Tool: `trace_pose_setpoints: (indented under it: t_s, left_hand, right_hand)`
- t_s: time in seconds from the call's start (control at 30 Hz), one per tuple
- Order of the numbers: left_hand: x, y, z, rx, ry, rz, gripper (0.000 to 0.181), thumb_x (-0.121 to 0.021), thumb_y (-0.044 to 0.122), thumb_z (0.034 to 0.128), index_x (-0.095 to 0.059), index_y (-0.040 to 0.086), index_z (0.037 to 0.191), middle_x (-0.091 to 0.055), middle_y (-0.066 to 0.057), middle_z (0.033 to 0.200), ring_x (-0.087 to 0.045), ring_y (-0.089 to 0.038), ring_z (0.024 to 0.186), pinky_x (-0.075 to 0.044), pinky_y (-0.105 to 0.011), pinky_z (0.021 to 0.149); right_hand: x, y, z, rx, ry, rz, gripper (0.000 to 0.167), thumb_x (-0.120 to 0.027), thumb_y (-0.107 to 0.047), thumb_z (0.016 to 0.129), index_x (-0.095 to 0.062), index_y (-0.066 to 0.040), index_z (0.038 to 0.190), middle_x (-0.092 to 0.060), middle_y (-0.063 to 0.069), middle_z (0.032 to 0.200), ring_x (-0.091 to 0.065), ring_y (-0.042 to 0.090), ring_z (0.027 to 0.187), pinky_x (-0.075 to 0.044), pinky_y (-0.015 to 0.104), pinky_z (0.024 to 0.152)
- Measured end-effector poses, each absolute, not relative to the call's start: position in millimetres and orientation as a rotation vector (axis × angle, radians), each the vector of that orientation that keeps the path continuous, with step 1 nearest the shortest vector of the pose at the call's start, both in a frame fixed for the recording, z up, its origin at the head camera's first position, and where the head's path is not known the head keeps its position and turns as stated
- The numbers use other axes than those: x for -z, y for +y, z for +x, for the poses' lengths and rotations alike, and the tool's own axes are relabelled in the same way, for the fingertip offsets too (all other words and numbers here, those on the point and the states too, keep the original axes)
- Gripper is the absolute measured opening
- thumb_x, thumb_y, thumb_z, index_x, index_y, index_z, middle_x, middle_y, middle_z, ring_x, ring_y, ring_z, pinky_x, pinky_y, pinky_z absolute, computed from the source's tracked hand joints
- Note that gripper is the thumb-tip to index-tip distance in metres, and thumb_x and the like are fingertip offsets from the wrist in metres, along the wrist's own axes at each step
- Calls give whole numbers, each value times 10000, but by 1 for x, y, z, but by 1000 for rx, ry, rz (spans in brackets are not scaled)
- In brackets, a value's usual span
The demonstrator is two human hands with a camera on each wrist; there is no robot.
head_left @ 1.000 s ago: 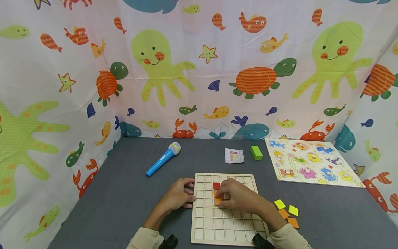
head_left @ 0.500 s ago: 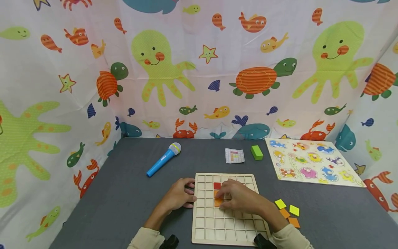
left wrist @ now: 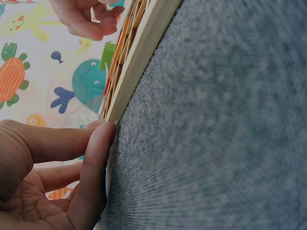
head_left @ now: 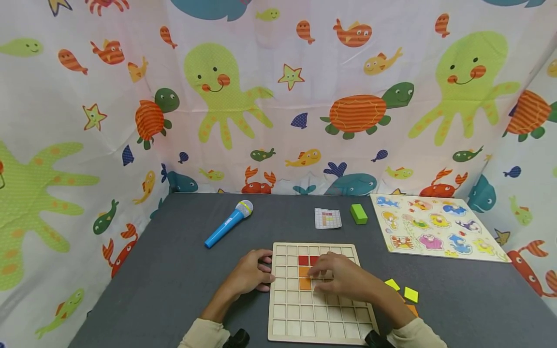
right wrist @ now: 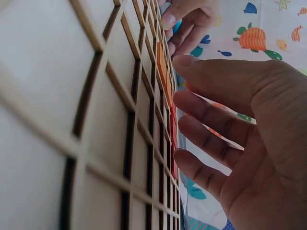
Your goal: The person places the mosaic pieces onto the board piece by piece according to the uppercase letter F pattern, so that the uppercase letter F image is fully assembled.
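Observation:
A wooden grid board [head_left: 285, 314] lies on the dark table. Two red tiles [head_left: 303, 260] sit side by side in its grid. Below the left one are two orange tiles [head_left: 305, 283] in a column. My left hand [head_left: 250, 273] touches the board's left edge with thumb and fingertips; the left wrist view shows this contact at the edge. Over the board, just right of the orange tiles, hovers my right hand [head_left: 341, 278]. Its fingers are loosely bent and spread, with nothing between them in the right wrist view. It partly covers the right red tile.
Loose yellow tiles [head_left: 411, 294] and orange tiles [head_left: 412, 310] lie right of the board, partly behind my right forearm. Farther back are a blue toy microphone [head_left: 226, 228], a patterned card [head_left: 328, 218], a green block [head_left: 359, 213] and a sea-animal puzzle board [head_left: 439, 227].
My right hand has drawn slightly right, off the orange tiles, uncovering them and the second red tile. My left hand stays at the board's edge.

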State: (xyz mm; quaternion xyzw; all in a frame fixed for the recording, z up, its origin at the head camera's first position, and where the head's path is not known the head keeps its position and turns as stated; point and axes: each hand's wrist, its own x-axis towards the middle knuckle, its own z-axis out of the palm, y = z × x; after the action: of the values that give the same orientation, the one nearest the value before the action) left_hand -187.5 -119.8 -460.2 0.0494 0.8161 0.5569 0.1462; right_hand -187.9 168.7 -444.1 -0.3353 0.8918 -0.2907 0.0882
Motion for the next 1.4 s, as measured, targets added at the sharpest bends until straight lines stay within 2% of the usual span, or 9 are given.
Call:
trace_pose_setpoints:
  t_s: [0.23, 0.57, 0.87, 1.03, 1.23, 1.4]
  left_hand:
    - [461, -120, -188, -1603, 2347, 143, 679, -807, -106, 850, -549, -32, 1474, -572, -149, 1254, -642, -230, 1013, -668, -351, 631]
    - [462, -119, -187, -1589, 2362, 124, 680, -814, -95, 851, -553, -21, 1475, -575, -144, 1261, -643, -230, 1014, -667, -348, 632]
    - [461, -120, -187, -1588, 2356, 126, 679, -807, -89, 862, -545, -17, 1484, -571, -145, 1278, -646, -229, 1027, -667, -343, 641]
    - [460, -120, -188, -1590, 2356, 122, 681, -807, -92, 859, -545, -22, 1484, -568, -148, 1276, -644, -235, 1032, -669, -351, 644]
    - [460, -120, -187, -1595, 2353, 137, 683, -807, -99, 853, -545, -31, 1481, -570, -151, 1271, -645, -233, 1030, -670, -351, 643]
    - [460, -120, -187, -1594, 2351, 142, 674, -805, -101, 855, -549, -35, 1475, -569, -150, 1264, -646, -228, 1023, -670, -351, 642]
  right_hand:
    - [443, 189, -181, 920, 2640, -940, 261, -825, -260, 936, -785, -186, 1183, -714, -107, 1103, -623, 98, 1036, -579, 354, 884]
    - [434, 223, -170, 979, 2672, -854, 309, -832, -270, 934, -765, -131, 1203, -709, -60, 1067, -625, 97, 946, -571, 289, 768]
    - [433, 252, -161, 959, 2702, -793, 359, -845, -353, 919, -758, -167, 1213, -664, -61, 1046, -583, 98, 881, -509, 240, 675]
    - [434, 264, -154, 932, 2731, -731, 373, -850, -390, 906, -761, -189, 1208, -679, -84, 1079, -588, 59, 898, -520, 245, 692]
    - [436, 280, -145, 902, 2747, -659, 392, -861, -383, 894, -764, -175, 1211, -661, -108, 1033, -587, 44, 893, -558, 246, 758]
    - [439, 296, -138, 854, 2780, -607, 404, -862, -404, 889, -759, -191, 1216, -688, -110, 1080, -588, 19, 916, -572, 247, 782]
